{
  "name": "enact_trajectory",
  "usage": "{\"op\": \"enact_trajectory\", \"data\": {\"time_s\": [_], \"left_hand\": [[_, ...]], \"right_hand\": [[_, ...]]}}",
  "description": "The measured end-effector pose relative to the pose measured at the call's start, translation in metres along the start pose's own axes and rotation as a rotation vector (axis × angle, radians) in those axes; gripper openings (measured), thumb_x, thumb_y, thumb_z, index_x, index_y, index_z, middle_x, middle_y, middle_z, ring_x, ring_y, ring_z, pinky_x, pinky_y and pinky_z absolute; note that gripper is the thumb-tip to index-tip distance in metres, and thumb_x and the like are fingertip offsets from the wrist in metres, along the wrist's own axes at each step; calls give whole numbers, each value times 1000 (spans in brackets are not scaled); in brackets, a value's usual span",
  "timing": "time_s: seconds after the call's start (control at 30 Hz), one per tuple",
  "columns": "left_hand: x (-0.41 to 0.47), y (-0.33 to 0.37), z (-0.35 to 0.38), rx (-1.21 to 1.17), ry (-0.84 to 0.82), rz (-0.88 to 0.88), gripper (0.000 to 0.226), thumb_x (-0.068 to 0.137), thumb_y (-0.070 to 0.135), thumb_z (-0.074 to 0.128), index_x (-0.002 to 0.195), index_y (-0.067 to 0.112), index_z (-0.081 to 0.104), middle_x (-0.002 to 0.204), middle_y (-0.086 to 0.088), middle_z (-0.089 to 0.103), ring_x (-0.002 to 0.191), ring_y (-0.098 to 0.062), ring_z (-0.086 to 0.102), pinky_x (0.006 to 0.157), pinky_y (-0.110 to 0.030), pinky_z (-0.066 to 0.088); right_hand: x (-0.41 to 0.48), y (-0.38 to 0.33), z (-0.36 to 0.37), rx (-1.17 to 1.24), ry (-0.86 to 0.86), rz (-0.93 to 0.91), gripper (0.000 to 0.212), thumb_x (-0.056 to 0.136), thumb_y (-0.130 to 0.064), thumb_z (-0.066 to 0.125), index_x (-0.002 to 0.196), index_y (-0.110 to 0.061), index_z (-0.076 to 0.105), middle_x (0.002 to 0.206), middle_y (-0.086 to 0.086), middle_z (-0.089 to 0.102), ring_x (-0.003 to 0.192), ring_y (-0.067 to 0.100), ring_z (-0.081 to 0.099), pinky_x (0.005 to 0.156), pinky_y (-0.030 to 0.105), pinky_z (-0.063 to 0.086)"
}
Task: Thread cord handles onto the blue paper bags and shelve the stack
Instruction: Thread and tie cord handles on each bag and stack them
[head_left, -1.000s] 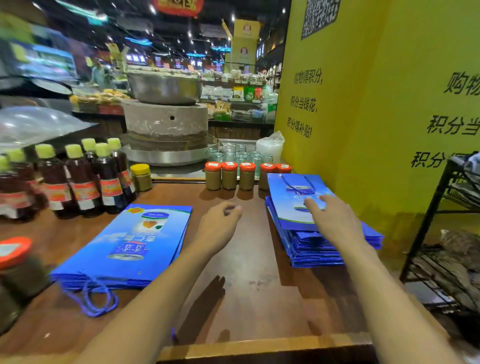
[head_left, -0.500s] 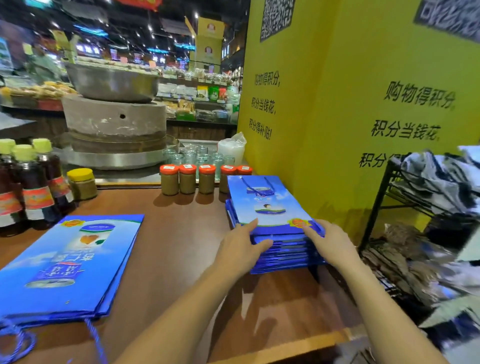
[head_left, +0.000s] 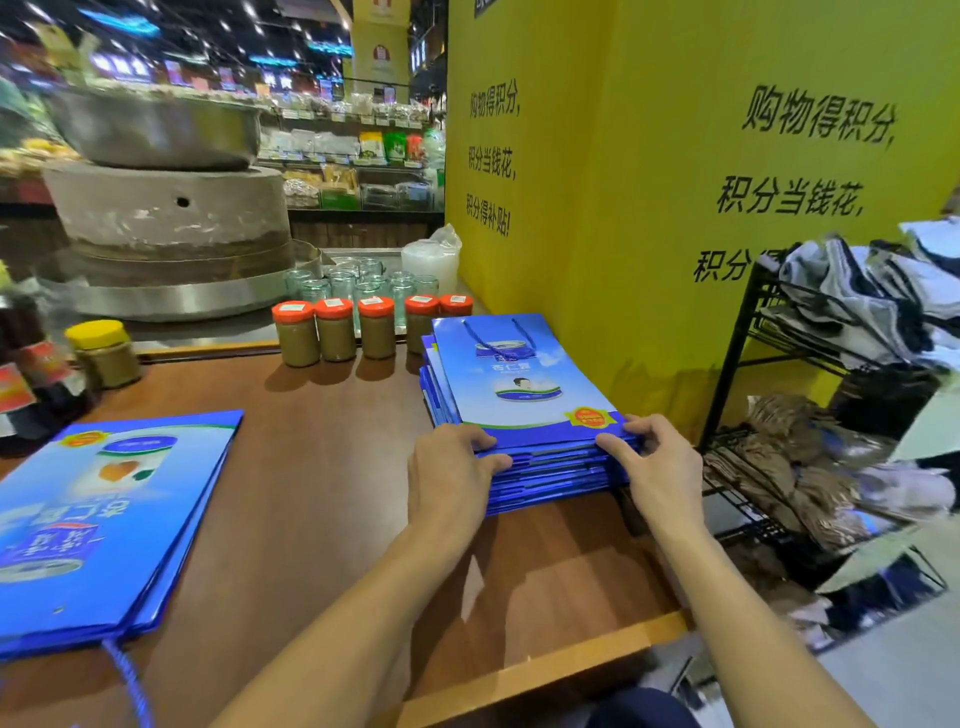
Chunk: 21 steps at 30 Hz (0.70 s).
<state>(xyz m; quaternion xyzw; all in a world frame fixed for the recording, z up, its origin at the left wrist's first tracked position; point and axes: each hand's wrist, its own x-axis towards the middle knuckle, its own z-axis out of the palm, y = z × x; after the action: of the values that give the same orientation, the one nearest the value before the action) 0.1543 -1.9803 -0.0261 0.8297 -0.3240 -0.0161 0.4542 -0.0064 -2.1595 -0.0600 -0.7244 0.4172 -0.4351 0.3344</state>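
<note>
Bearing surface, the table (head_left: 332, 467): brown wood. The work sits at its far right end, close against the yellow wall.
Rack (head_left: 730, 358): black wire shelving just beside the table's right end, crowded with grey and brown bundles. No free shelf can be made out, so the person should probably pick a spot before lifting.
Second pile (head_left: 119, 509): more blue bags lying on the table's near left, well apart from both hands.
Stack of blue bags (head_left: 524, 384): many flat bags, printed face up, with the lower ones splayed out to the left. Squaring the edges first would likely stop them sliding apart in the carry.
Jars (head_left: 335, 338): an orange-lidded row just beside the stack's far left corner. Drawing the stack toward the body should avoid knocking them.
Left hand (head_left: 447, 483): grasps the stack's near left corner, with the fingertips on the layered edge.
Right hand (head_left: 660, 467): grasps the near right corner, fingers curled over the top bag. A deeper hold under the bottom bag would be safer.
Cord handle (head_left: 475, 335): lies flat on the top bag's far end. It should stay tucked so it does not snag the rack wires.
</note>
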Motion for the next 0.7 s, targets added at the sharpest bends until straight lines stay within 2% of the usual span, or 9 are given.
{"op": "enact_trajectory", "data": {"time_s": [0.07,0.17,0.23,0.33,0.4,0.47,0.53,0.6,0.7], "left_hand": [[-2,2,2,22,39,4,22,83,35,85,100,23,81,100,5,71,89,-13,60,73,-26,41],[-3,3,3,30,57,0,16,80,36,87,90,25,80,92,7,62,89,-17,62,70,-28,40],[-1,0,3,26,49,1,19,80,38,87,84,25,74,92,7,61,87,-16,61,68,-27,40],[4,-2,-1,46,-5,51,31,79,45,86,85,26,63,97,7,58,88,-12,59,65,-24,40],[9,-2,-9,16,-28,62,34,82,50,82,94,25,62,104,6,55,91,-12,58,72,-29,48],[14,-4,-23,-42,-17,46,30,92,53,69,101,25,62,109,5,57,95,-13,60,81,-37,55],[18,-8,-42,-119,-2,18,25,98,52,58,104,28,63,110,7,63,100,-12,61,87,-42,56],[20,-17,-67,-188,21,-11,23,99,48,55,108,29,66,110,10,67,100,-8,61,84,-36,54],[20,-40,-110,-202,68,-43,20,99,42,58,110,28,68,105,13,66,96,-2,59,72,-19,43]], "right_hand": [[-1,0,1,4,27,3,29,79,-33,89,85,-24,62,114,-6,72,101,17,70,92,44,56],[-2,1,0,18,29,12,30,80,-33,88,89,-22,62,117,-4,73,102,15,70,91,44,56],[-4,-1,-1,12,14,16,30,83,-38,86,94,-23,62,123,-3,72,106,16,68,93,43,55],[-9,-11,-3,-97,25,-69,27,95,-45,70,108,-21,64,132,-1,66,117,20,62,90,34,45],[-10,-24,-2,-152,66,-160,28,101,-42,61,114,-18,66,131,2,65,119,22,60,87,31,40],[-10,-41,3,-122,66,-179,28,103,-40,60,117,-18,67,124,1,67,111,20,62,87,34,44],[-11,-60,15,-48,9,-158,35,101,-48,58,120,-20,67,123,-2,69,110,17,63,93,38,49],[-17,-80,33,-19,-59,-161,45,98,-57,56,124,-21,66,127,-4,68,117,16,62,101,41,49],[-31,-108,69,-23,-180,-191,47,99,-55,59,130,-21,64,133,-3,66,123,16,59,105,41,48]]}}
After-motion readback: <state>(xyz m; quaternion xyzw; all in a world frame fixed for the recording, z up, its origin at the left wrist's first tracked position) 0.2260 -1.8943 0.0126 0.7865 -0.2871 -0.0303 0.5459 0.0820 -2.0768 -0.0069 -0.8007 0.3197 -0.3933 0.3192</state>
